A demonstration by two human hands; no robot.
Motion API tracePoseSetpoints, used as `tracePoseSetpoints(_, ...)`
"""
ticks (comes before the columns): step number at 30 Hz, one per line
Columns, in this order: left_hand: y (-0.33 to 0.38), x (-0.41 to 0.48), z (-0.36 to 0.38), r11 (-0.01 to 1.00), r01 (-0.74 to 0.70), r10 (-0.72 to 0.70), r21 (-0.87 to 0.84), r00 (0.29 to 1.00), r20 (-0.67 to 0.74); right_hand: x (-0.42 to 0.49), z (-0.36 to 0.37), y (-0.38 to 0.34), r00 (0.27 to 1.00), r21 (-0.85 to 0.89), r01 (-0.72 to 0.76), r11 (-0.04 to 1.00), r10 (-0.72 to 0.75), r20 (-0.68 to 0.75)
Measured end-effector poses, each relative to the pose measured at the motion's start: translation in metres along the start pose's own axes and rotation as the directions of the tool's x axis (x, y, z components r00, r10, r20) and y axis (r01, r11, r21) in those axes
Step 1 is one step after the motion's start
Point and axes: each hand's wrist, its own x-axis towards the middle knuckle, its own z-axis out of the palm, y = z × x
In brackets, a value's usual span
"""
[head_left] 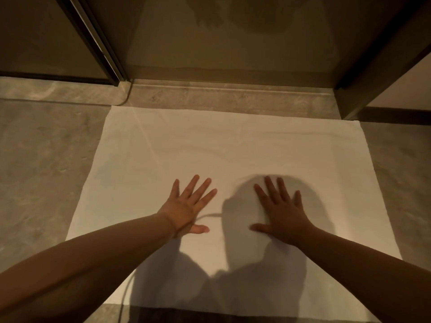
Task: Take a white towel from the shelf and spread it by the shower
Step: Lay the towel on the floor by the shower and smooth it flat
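The white towel [233, 148], spread flat on the floor [46, 159] with its long axis parallel to the shower threshold [221, 94] just beyond it, lies directly beneath the left hand [186, 207] and right hand [281, 212], both pressed palm-down with splayed fingers, grasping nothing, about equally near its centre.

grey marbled floor tiles [39, 164] are spreading out on both sides. a raised stone sill [221, 95] is running across their far edge. a dark metal frame [98, 43] is slanting down to the sill on the left, a tinted glass panel [35, 36] is sitting beside it, and a dark post [363, 66] is standing on the right.
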Motion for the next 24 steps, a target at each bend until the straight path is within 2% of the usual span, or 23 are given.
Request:
tracePoseSetpoints(6,-0.021,-0.015,0.012,1.000,0.029,-0.029,-0.010,1.000,0.005,-0.010,-0.010,0.049,0.983,0.018,-0.185,0.983,0.185,0.003)
tracePoseSetpoints(9,-0.024,-0.012,0.011,0.997,0.063,-0.067,-0.054,0.996,-0.064,-0.007,-0.013,0.053,0.971,0.047,-0.235,0.971,0.236,-0.031)
tracePoseSetpoints(13,-0.011,0.021,-0.014,0.967,0.096,-0.151,-0.237,0.962,-0.228,0.018,-0.017,0.007,0.970,0.056,-0.079,0.995,0.090,-0.225)
tracePoseSetpoints(16,0.006,0.048,-0.027,0.961,0.103,-0.178,-0.256,0.941,-0.290,0.040,-0.014,-0.024,0.969,0.038,0.024,0.999,-0.014,-0.247)
tracePoseSetpoints(19,0.017,0.058,-0.023,0.971,0.113,-0.170,-0.209,0.946,-0.275,0.050,-0.009,-0.024,0.969,0.041,0.033,0.999,-0.021,-0.246)
tracePoseSetpoints(21,0.019,0.056,-0.021,0.971,0.108,-0.176,-0.215,0.928,-0.328,0.052,-0.009,-0.007,0.960,0.005,0.050,0.999,-0.047,-0.276)
tracePoseSetpoints(24,0.018,0.056,-0.017,0.969,0.068,-0.155,-0.238,0.917,-0.367,0.053,-0.012,0.037,0.945,0.041,-0.059,0.997,0.069,-0.321)
